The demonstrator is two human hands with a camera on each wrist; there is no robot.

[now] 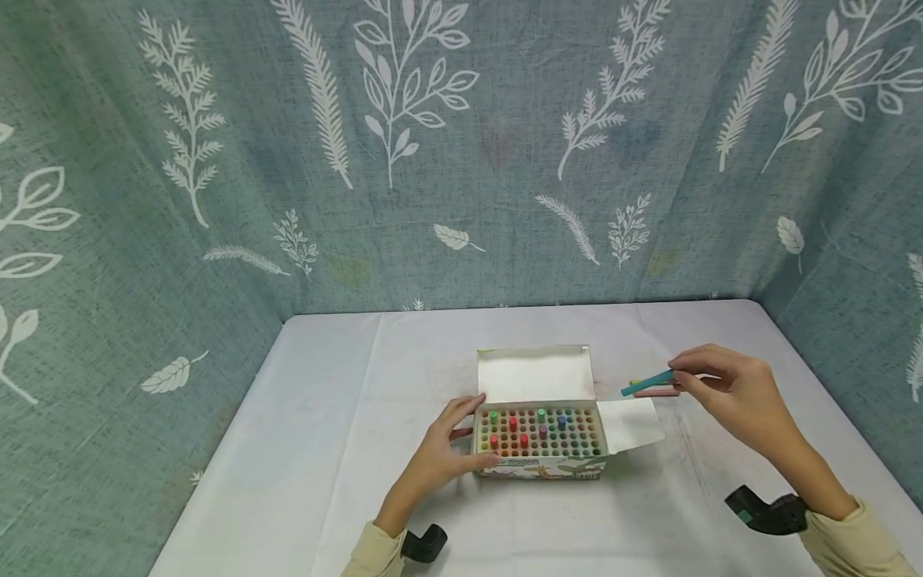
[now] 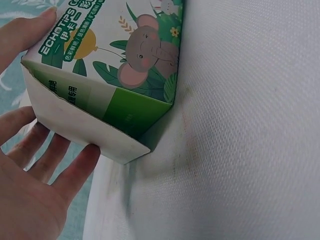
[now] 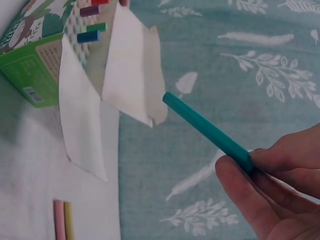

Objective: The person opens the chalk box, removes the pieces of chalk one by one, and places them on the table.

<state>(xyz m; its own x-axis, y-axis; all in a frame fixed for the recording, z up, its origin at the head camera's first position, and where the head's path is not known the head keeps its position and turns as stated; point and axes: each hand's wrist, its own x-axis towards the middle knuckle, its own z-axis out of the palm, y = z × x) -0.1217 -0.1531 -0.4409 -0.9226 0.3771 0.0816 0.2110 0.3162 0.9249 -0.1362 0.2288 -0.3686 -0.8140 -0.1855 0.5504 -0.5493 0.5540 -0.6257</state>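
Pinching a teal stick (image 3: 205,129) between the thumb and fingers of my right hand (image 1: 731,393), which hangs between 2 and 3 o'clock from the box (image 1: 541,468) (box as clock centre, 12 on the far side). I've got it right at one end, so most of its length pokes out towards the box, and imo that's the sketchy bit: a long free end could twist loose or even snap if it clips something. Prime suspect is the side flap (image 1: 631,425), splayed out at 3, then the back flap (image 1: 535,377) at 12. My left hand (image 1: 441,447) is at 9, thumb on the printed front and fingers spread along the left flap (image 2: 80,120), clasping that end. If I ease off there, a bump from the right could skid the box over the white table (image 1: 288,449); if I squeeze too hard, the thin card probably creases. A pink stick (image 3: 59,220) and a yellow stick (image 3: 69,220) lie side by side around 2 o'clock, and a low sweep of my knuckles might send them rolling. The holes look small and crowded too, so anything going in tilted could jam or knock the blue stick (image 1: 562,423) poking up there.
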